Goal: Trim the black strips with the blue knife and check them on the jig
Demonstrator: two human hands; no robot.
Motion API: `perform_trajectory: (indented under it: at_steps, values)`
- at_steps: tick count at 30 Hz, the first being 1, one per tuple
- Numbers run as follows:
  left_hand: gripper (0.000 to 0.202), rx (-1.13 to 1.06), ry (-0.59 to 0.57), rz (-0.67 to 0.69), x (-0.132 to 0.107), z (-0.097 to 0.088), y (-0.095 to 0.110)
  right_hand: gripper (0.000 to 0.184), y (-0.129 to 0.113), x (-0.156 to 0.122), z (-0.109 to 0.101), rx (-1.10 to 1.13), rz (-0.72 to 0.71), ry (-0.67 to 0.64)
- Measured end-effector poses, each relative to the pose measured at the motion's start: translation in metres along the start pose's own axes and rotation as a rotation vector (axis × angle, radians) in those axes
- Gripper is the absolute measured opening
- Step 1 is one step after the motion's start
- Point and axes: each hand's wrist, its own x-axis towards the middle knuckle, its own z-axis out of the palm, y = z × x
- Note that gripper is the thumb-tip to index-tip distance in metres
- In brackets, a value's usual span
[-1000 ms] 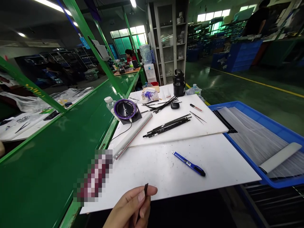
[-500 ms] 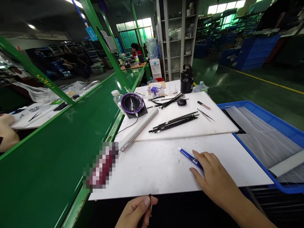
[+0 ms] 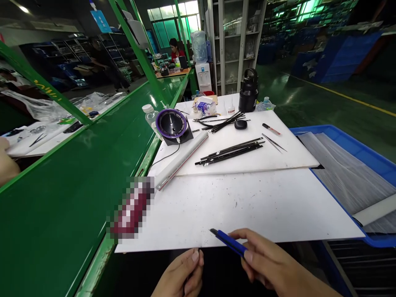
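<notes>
My right hand (image 3: 262, 262) grips a blue utility knife (image 3: 231, 243). Its blade points up and left, with a short length of metal showing. At the table's front edge my left hand (image 3: 184, 272) is pinched closed on a thin dark strip (image 3: 198, 249), of which only a tip shows above the thumb; the fingers hide the rest. Ahead of both hands, several black strips (image 3: 230, 152) lie in a bundle on the white foam board (image 3: 278, 152). Beyond it is another crossed pile of black strips (image 3: 228, 122).
A long white bar (image 3: 182, 161) lies slanted at left, near a round purple-rimmed fan (image 3: 171, 123). Tweezers (image 3: 274, 142), a small black case (image 3: 240, 124) and a black flask (image 3: 248, 93) are on the board. A blue bin (image 3: 334, 132) stands at right; a green partition (image 3: 77, 165) runs along the left.
My right hand has picked the utility knife up off the table and brought it left and nearer, towards my left hand. The left hand still pinches the strip.
</notes>
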Motion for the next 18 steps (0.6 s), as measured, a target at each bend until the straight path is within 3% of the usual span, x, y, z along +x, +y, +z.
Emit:
perform_trajectory:
  at_steps: [3,9,18]
  values:
    - [0.040,0.015,-0.006,-0.008,0.002,0.003,-0.003,0.027,0.011,0.001,0.003,-0.277,-0.116,0.035]
    - [0.039,0.019,-0.031,-0.046,0.010,0.024,-0.008,0.025,0.028,-0.005,-0.005,-0.601,-0.103,0.109]
    - [0.045,0.055,0.003,-0.073,0.021,0.033,-0.007,0.019,0.040,-0.010,-0.009,-0.790,-0.200,0.128]
